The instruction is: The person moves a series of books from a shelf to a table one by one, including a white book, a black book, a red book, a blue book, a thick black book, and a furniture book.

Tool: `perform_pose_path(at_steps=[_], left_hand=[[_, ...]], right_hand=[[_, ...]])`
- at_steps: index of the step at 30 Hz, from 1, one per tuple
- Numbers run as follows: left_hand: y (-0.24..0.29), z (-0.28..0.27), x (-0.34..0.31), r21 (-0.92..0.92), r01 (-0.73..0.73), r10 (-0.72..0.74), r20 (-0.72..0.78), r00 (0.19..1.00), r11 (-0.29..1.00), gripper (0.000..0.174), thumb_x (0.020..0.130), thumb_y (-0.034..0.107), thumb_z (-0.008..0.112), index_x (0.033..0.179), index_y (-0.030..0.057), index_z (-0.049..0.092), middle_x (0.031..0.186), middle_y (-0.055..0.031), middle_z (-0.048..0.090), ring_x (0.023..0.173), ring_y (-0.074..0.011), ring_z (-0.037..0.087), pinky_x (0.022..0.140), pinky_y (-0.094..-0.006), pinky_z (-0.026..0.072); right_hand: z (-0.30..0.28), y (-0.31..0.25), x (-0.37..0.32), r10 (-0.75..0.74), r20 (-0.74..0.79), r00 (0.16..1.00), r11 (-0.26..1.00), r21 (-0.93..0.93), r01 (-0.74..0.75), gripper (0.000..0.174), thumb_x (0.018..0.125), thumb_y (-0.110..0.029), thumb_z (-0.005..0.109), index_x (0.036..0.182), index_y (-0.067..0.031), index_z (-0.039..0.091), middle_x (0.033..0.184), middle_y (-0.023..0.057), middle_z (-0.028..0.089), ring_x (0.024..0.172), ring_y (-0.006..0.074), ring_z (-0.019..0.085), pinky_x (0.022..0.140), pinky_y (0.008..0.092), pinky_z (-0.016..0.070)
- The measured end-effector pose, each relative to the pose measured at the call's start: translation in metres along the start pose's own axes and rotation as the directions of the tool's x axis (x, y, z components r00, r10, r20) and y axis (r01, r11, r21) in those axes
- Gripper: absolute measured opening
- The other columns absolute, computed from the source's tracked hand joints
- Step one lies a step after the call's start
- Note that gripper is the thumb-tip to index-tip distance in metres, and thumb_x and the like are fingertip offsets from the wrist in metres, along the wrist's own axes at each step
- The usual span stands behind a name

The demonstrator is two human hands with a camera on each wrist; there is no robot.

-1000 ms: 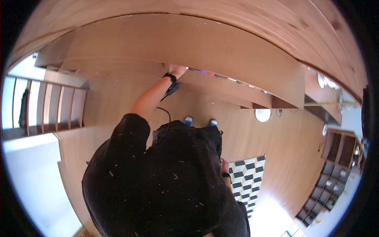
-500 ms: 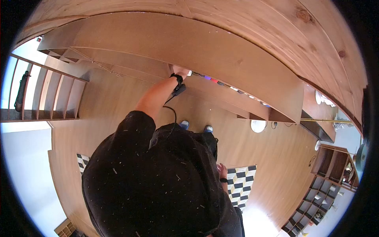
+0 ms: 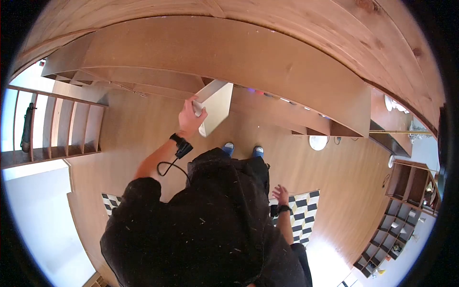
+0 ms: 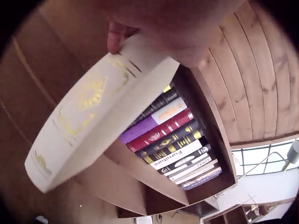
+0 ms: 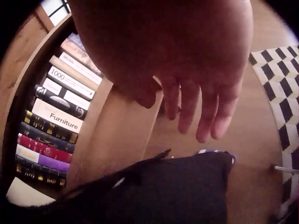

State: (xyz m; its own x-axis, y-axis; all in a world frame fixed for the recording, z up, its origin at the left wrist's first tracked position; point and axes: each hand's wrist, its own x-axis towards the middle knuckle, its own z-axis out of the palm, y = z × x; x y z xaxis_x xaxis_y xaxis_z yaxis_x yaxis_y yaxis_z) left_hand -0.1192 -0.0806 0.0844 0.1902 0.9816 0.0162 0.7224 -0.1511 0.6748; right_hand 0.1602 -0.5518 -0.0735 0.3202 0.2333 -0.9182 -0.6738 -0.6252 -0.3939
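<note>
My left hand grips the end of a thick cream book, held tilted in front of the bookshelf. In the left wrist view the book's spine shows gold ornament, and the left hand covers its upper end. Behind it a row of books, among them a purple one and a red one, stands on a shelf. My right hand hangs at my side with its fingers loosely extended; in the right wrist view the hand holds nothing.
A black, white and cream patterned rug lies on the wooden floor. A round white object is on the floor by the shelf's lower right end. Open shelving stands at the left, and more compartments are at the right.
My left hand has come back from the shelf, down and to the left, bringing the cream book out. The right hand has moved slightly up and to the right, away from my clothing.
</note>
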Motion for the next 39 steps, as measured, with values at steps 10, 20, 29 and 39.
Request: perform_pose_path(at_steps=[10,20,29,39], left_hand=[[0.056,-0.044,-0.004,-0.440,-0.192,0.331,0.264,0.906,0.877,0.048,0.070,0.007,0.068,0.111,0.0061,0.043,0.091,-0.0080,0.056,0.078,-0.0146,0.057,0.065,-0.0272,0.0488],[0.131,-0.032,0.009,-0.775,0.065,0.424,0.412,0.807,0.629,0.055,0.080,0.001,0.056,0.127,0.0066,0.028,0.114,-0.0104,0.048,0.101,-0.0163,0.050,0.085,-0.0312,0.0416],[0.126,-0.014,-0.031,-0.539,0.428,0.409,0.838,0.362,0.725,0.047,0.088,0.007,0.053,0.129,0.0026,0.031,0.119,-0.0079,0.049,0.101,-0.0120,0.052,0.081,-0.0253,0.0444],[0.221,-0.038,-0.081,-0.595,0.149,0.575,0.803,0.155,0.790,0.043,0.085,0.007,0.057,0.124,0.0007,0.040,0.114,-0.0099,0.054,0.100,-0.0134,0.054,0.084,-0.0259,0.0442]], right_hand=[[0.124,-0.200,-0.050,-0.528,0.375,0.762,0.794,-0.099,0.599,0.046,0.085,-0.019,0.058,0.125,-0.0055,0.041,0.109,0.0084,0.056,0.075,0.0119,0.057,0.062,0.0235,0.0450],[0.170,-0.225,-0.129,-0.555,0.495,0.668,0.752,-0.045,0.658,0.054,0.074,-0.012,0.070,0.122,-0.0013,0.046,0.103,0.0042,0.059,0.082,0.0088,0.055,0.071,0.0214,0.0446],[0.159,-0.192,-0.252,-0.560,0.029,0.828,0.828,0.070,0.557,0.044,0.081,-0.015,0.064,0.118,0.0007,0.047,0.096,0.0062,0.061,0.083,0.0120,0.059,0.070,0.0233,0.0471],[0.129,-0.108,-0.339,-0.623,-0.261,0.738,0.659,0.332,0.674,0.038,0.092,-0.024,0.046,0.120,0.0018,0.046,0.100,0.0037,0.058,0.087,0.0090,0.054,0.075,0.0229,0.0439]])
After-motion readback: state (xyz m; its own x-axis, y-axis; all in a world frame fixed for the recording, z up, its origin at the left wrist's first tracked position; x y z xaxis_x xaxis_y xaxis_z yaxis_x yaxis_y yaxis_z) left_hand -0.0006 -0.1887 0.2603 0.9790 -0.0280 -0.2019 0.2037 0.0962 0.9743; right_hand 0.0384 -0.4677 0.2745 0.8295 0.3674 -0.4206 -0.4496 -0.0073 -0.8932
